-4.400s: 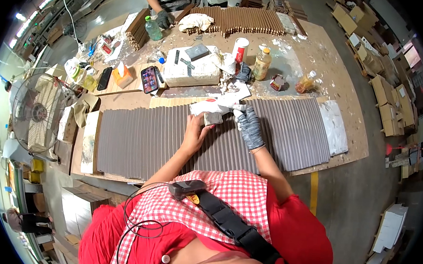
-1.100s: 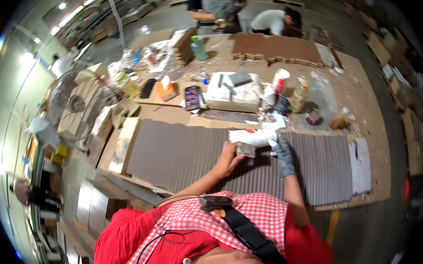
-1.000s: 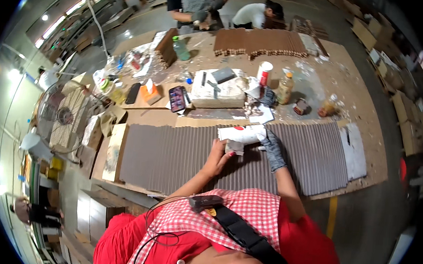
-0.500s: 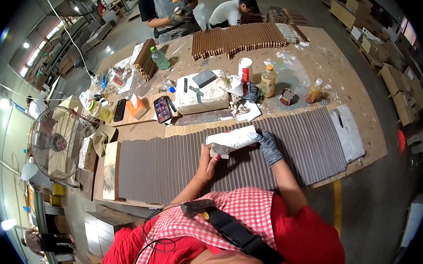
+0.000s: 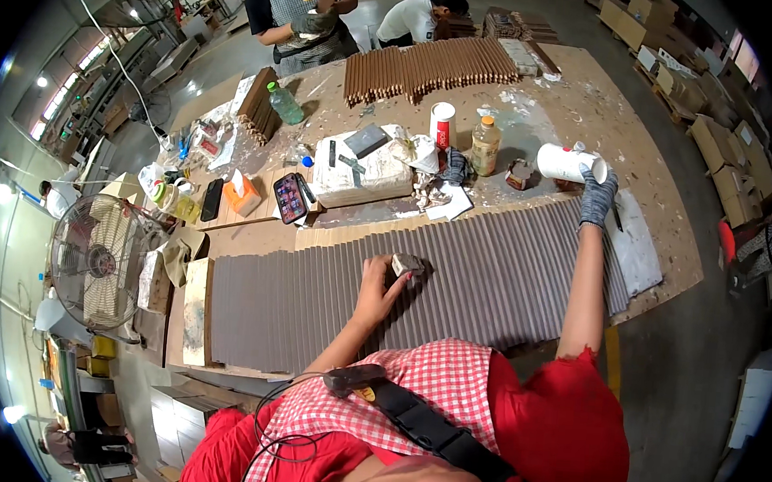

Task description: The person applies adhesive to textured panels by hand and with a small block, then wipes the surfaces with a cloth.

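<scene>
My left hand (image 5: 376, 290), bare, is closed on a small grey-and-white block (image 5: 407, 264) resting on a wide row of grey-brown ribbed strips (image 5: 490, 274). The strips lie side by side across the near part of the table. At the far right of the row, my right hand (image 5: 597, 197), in a grey knitted glove, grips the end of a white cylindrical container (image 5: 560, 162). The container is on its side above the strips' far edge, close to an amber bottle partly hidden behind it.
A white-wrapped block (image 5: 364, 173), phone (image 5: 290, 198), orange-capped bottle (image 5: 485, 150) and red-and-white canister (image 5: 443, 125) stand beyond the strips. Brown strips (image 5: 432, 70) are stacked at the far side, near two people. A fan (image 5: 100, 261) stands left.
My right hand has carried the white container away from my left hand, to the far right. My left hand stays over the strips with the small block.
</scene>
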Demonstrator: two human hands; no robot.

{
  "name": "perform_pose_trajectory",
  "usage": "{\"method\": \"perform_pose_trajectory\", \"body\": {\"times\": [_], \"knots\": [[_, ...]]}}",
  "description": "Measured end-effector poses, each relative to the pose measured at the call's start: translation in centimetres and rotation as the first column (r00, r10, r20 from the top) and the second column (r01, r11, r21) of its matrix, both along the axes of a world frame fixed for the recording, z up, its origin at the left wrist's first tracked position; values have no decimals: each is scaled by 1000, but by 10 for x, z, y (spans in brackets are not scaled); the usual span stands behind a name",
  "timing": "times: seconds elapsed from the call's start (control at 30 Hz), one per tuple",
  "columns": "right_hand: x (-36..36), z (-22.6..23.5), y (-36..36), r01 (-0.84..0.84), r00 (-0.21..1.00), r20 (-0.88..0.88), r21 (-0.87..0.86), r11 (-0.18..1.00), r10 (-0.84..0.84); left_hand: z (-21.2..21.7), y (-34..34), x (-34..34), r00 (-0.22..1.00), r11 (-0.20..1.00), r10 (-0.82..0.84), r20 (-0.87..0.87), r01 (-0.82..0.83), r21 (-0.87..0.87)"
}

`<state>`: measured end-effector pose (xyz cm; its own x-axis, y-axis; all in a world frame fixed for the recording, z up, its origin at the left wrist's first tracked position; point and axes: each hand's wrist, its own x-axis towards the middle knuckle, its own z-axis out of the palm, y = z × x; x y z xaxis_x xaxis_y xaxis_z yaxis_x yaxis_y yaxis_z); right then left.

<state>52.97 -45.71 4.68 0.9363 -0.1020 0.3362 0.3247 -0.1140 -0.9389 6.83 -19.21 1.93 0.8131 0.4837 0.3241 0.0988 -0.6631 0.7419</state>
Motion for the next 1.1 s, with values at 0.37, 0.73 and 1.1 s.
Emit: {"method": "perform_pose_trajectory", "body": {"times": [0.37,0.73,1.1], "knots": [[35,-61,12,42,999,17,-203,978,-39,-2,3,-5,999,999,19,-47,-17,43],[32,-32,36,117,985,-83,-342,932,-154,-1,0,-3,997,999,23,-80,-25,-25],[40,-41,90,-42,998,-57,-628,777,8,3,0,3,998,999,6,-61,-9,-47]]}}
